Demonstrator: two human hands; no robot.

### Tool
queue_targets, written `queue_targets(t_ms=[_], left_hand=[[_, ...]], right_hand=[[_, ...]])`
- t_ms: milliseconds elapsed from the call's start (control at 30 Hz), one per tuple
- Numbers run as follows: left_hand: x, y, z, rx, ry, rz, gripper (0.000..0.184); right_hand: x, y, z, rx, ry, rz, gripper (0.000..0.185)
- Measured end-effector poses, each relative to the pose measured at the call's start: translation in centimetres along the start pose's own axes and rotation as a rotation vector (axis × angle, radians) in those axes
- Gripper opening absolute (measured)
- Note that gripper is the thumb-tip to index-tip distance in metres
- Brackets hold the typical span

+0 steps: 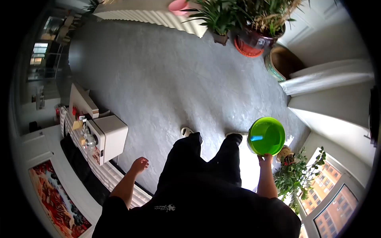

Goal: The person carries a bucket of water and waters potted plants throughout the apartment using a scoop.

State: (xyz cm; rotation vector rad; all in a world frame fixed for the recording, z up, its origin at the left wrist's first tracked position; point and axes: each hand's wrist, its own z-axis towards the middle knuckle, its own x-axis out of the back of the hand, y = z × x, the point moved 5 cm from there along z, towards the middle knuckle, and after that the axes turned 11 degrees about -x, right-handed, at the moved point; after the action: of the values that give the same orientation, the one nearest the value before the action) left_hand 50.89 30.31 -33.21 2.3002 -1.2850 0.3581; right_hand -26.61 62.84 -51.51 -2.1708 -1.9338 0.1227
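My right hand (265, 159) grips the near rim of a bright green bucket (278, 137), held out to the right of my legs. Inside the bucket lies a short blue object (256, 138), perhaps a handle; its kind is unclear. Whether there is water in the bucket I cannot tell. My left hand (139, 164) hangs free at my left side, fingers loosely bent and with nothing in them. It is nearest to a white cabinet (113, 137), apart from it.
Grey floor (166, 75) stretches ahead. Leafy potted plants (222, 20) stand at the far right, near a large ceramic pot (274, 65) and a white curtain (329, 75). Another green plant (293, 178) grows by the window. A pink pot (178, 7) sits on a ribbed white counter (158, 16).
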Motion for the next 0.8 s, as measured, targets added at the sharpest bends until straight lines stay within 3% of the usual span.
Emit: queue_targets(t_ms=[33,67,133,167,200,267,300,333,367,400,500,533,600,633,667,700,733,800], left_hand=[[-2.5,-4.7,8.4,-0.077,0.053,0.036,0.023],[3.6,-8.4,0.5,-0.016,0.018,0.223,0.024],[4.8,-7.9,-1.4,0.017,0.044,0.335,0.027],[6.2,-6.8,0.3,0.079,0.021,0.301,0.028],[6.9,-7.8,2.9,0.071,0.005,0.227,0.029],[9.5,-9.8,9.5,-0.062,-0.015,0.062,0.028],[12.5,-6.8,10.0,0.01,-0.031,-0.051,0.029],[14.9,-4.7,12.7,-0.045,-0.102,-0.107,0.028],[17.6,-3.5,16.0,-0.206,-0.041,-0.119,0.026],[20.7,-2.2,20.0,-0.278,-0.014,-0.009,0.025],[33.2,5.2,26.7,-0.398,0.241,-0.02,0.024],[36.9,7.0,28.0,-0.498,0.417,-0.09,0.024],[44.8,10.6,27.8,-0.548,0.526,-0.213,0.024],[47.2,10.0,29.5,-0.54,0.54,-0.23,0.024],[47.4,8.3,35.8,-0.56,0.517,-0.472,0.023],[52.5,7.0,31.4,-0.583,0.518,-0.625,0.022],[53.0,3.9,32.3,-0.479,0.543,-0.708,0.02],[51.9,-3.4,33.5,-0.3,0.537,-0.593,0.018]], right_hand=[[-5.5,-3.0,-0.9,0.107,0.045,-0.121,0.033],[1.5,2.6,-1.0,0.054,-0.037,-0.181,0.032],[1.5,2.1,-1.8,0.23,-0.186,-0.577,0.038],[-2.5,3.0,-6.5,0.094,-0.224,-0.378,0.048],[-5.7,2.3,-8.8,0.509,-0.13,-0.997,0.051],[-11.5,4.2,-11.8,0.989,-0.008,-1.588,0.055],[-13.5,5.1,-12.7,1.063,0.045,-1.735,0.053],[-16.2,5.7,-13.5,1.142,0.109,-1.875,0.051],[-19.5,6.8,-16.2,1.168,0.11,-1.878,0.051],[-22.8,8.4,-19.1,1.144,-0.259,-1.884,0.05],[-33.1,13.3,-21.8,1.099,-0.298,-1.813,0.049],[-36.9,15.4,-22.5,1.084,-0.302,-1.804,0.048],[-45.2,20.0,-23.3,1.057,-0.332,-1.797,0.047],[-49.7,22.4,-23.6,1.046,-0.362,-1.795,0.047],[-54.4,23.6,-22.9,1.053,-0.397,-1.806,0.046],[-57.5,27.3,-25.9,1.018,-0.437,-1.785,0.046],[-61.3,29.7,-26.7,1.006,-0.479,-1.772,0.046],[-69.5,34.7,-28.5,1.0,-0.597,-1.741,0.045]])
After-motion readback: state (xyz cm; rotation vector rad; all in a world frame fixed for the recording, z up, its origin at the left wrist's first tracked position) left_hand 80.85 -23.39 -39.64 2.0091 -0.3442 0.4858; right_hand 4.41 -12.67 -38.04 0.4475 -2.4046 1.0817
